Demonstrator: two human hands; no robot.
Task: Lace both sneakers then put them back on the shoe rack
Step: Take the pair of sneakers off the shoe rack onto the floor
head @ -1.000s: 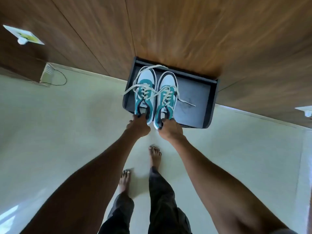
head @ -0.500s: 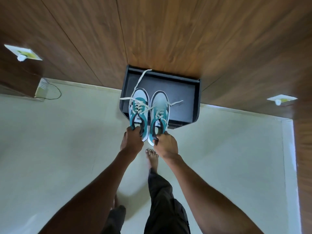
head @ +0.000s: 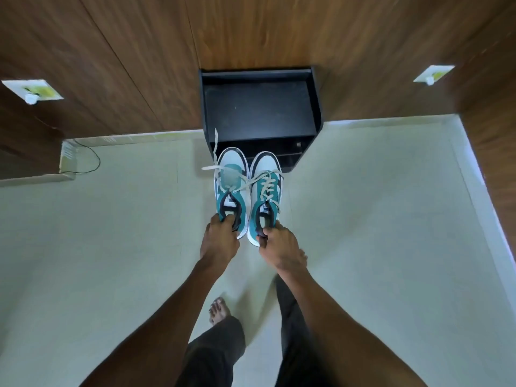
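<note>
Two teal-and-white sneakers hang side by side above the pale floor, toes pointing at the black shoe rack. My left hand grips the heel of the left sneaker, whose white laces trail loose to the left and upward. My right hand grips the heel of the right sneaker, which is laced across its tongue. The sneakers are in front of the rack's lower opening, apart from its top shelf, which holds nothing.
The rack stands against a wood-panel wall. A white box with a black cable lies on the floor at the left wall. White wall fittings sit on both sides. My bare feet are on the floor below.
Both hands have pulled the sneakers back off the rack's top shelf towards me and lower. I have stepped back, and the rack now looks farther away.
</note>
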